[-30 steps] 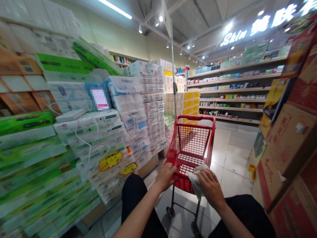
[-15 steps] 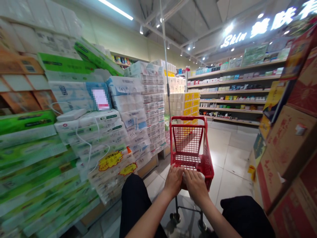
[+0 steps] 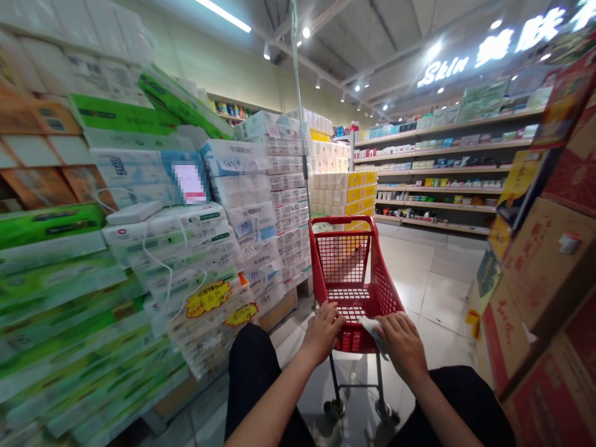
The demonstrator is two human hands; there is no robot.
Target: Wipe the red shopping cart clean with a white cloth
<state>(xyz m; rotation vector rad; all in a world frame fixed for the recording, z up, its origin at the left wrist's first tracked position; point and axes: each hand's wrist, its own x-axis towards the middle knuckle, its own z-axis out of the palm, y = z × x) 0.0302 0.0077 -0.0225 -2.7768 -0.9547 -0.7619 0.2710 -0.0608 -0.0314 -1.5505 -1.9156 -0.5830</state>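
Observation:
A small red shopping cart (image 3: 347, 267) stands on the tiled aisle floor straight ahead of me, its basket empty. My left hand (image 3: 323, 330) grips the near rim of the cart on the left. My right hand (image 3: 401, 343) rests on the rim to the right, its fingers closed over a white cloth (image 3: 372, 328) that it presses against the cart's edge. A thin metal pole (image 3: 302, 124) rises from the cart's far left corner toward the ceiling.
Stacks of tissue and toilet paper packs (image 3: 139, 248) fill the left side, with yellow price tags (image 3: 209, 298). Cardboard boxes (image 3: 544, 267) are piled close on the right. Shelves of small goods (image 3: 437, 167) line the far right wall. The tiled aisle (image 3: 428, 279) runs ahead.
The cart has swung from pointing right to pointing straight ahead. My hands came together on its rim and have now spread apart, the cloth showing again under my right hand.

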